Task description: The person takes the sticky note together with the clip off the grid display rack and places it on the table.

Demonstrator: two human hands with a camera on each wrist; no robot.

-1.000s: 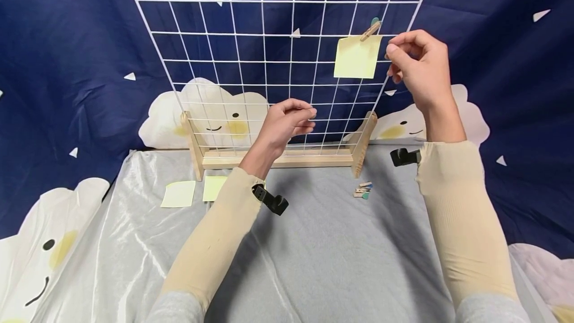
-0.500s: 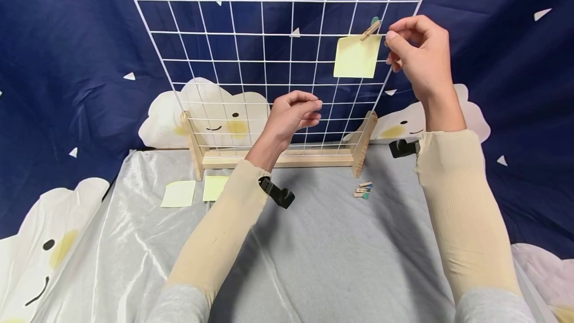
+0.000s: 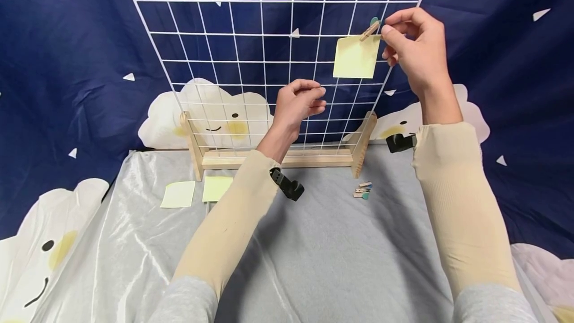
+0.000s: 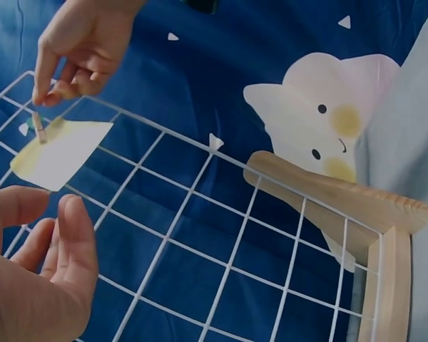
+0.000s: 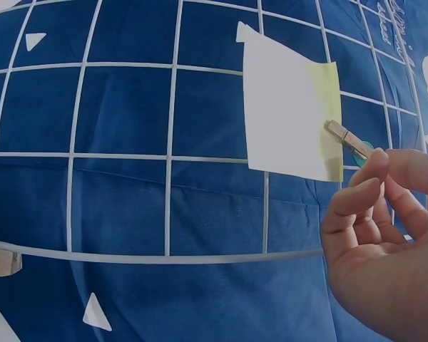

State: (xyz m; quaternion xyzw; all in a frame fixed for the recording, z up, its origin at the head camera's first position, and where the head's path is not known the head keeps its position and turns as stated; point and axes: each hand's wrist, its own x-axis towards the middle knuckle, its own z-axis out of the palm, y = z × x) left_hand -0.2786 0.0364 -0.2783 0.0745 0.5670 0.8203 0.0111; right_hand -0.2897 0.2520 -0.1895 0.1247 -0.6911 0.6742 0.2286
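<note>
A pale yellow sticky note (image 3: pixel 356 59) hangs on the upper right of the white wire grid (image 3: pixel 278 84). A small wooden clothespin (image 3: pixel 369 31) with a green decoration clips its top edge. My right hand (image 3: pixel 419 46) is just right of the clothespin, thumb and fingertips bent close to its outer end; in the right wrist view they come very near it, and whether they touch is unclear. Below and left of the note, my left hand (image 3: pixel 293 106) hovers before the grid, fingers loosely bent, with nothing between them. In the left wrist view its fingertips lie beneath the note (image 4: pixel 64 153).
Two more sticky notes, one left (image 3: pixel 178 194) and one nearer the middle (image 3: pixel 216 188), lie on the grey cloth (image 3: pixel 323 243). Several small clothespins (image 3: pixel 362 191) lie at the right. A wooden stand (image 3: pixel 278 159) supports the grid. Behind hangs a dark blue curtain (image 3: pixel 67 64) with clouds.
My right hand has risen and shifted slightly left, closer to the clothespin. The left hand has moved up and to the right, toward the hanging note. The note and clothespin stay in place.
</note>
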